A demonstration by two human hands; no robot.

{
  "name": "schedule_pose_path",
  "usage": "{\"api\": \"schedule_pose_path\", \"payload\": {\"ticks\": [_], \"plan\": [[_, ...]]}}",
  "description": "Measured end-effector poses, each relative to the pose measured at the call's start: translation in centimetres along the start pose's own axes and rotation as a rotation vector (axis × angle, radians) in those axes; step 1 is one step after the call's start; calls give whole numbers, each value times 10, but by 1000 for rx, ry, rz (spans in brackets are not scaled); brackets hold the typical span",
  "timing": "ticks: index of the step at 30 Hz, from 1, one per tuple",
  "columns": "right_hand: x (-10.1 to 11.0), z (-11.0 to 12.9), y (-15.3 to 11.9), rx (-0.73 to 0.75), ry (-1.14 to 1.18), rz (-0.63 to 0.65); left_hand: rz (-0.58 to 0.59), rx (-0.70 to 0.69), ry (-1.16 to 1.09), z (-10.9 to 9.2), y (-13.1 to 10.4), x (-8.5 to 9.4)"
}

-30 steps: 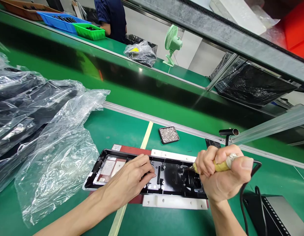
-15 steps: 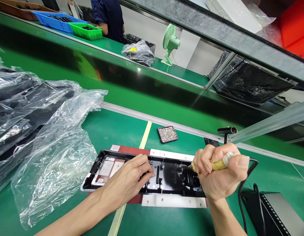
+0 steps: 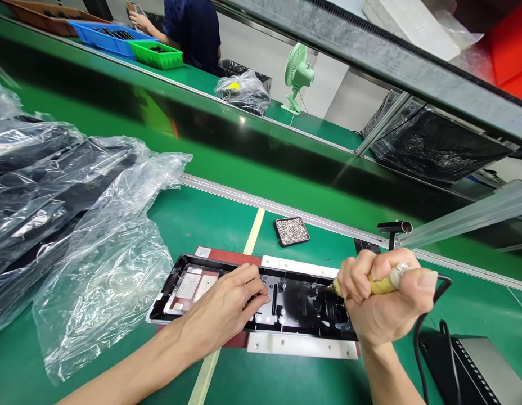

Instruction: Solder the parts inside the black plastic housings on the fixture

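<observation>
A long black plastic housing (image 3: pixel 301 301) lies in a fixture with white side strips (image 3: pixel 303 345) and a dark red base (image 3: pixel 239 340). My left hand (image 3: pixel 233 298) rests over the middle of the housing, fingers curled and thumb close to the forefinger; whatever the fingertips hold is hidden or too small to name. My right hand (image 3: pixel 383 298) is closed in a fist around the yellow handle of a corded soldering iron (image 3: pixel 381 285). Its thin tip points left and down into the right part of the housing. Behind the fixture sits a small black tray of tiny metal inserts (image 3: pixel 292 230).
Clear plastic bags (image 3: pixel 104 270) with dark parts cover the left side. A metal tube holder (image 3: pixel 395 227) stands behind my right hand, and a black-and-grey box (image 3: pixel 476 365) with cables lies at right. Across the divider are a co-worker (image 3: pixel 193 34), a green fan (image 3: pixel 297 76) and bins (image 3: pixel 155 54).
The whole view has shifted slightly to the right. Both hands keep nearly the same pose over the housing. A co-worker's hand holding something has come into sight at the upper left.
</observation>
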State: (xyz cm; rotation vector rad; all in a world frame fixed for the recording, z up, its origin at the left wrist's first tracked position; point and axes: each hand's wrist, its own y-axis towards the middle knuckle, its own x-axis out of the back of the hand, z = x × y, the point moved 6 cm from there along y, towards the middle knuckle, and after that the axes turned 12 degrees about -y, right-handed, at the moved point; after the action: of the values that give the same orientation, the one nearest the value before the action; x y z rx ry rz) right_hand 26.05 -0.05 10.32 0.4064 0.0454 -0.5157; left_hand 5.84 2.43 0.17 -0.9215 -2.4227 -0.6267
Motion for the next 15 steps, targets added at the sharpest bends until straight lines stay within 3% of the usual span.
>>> {"api": "schedule_pose_path", "payload": {"ticks": [15], "plan": [[0,-1,0,-15,6,13,29,24,-21,2,-1,-3]]}}
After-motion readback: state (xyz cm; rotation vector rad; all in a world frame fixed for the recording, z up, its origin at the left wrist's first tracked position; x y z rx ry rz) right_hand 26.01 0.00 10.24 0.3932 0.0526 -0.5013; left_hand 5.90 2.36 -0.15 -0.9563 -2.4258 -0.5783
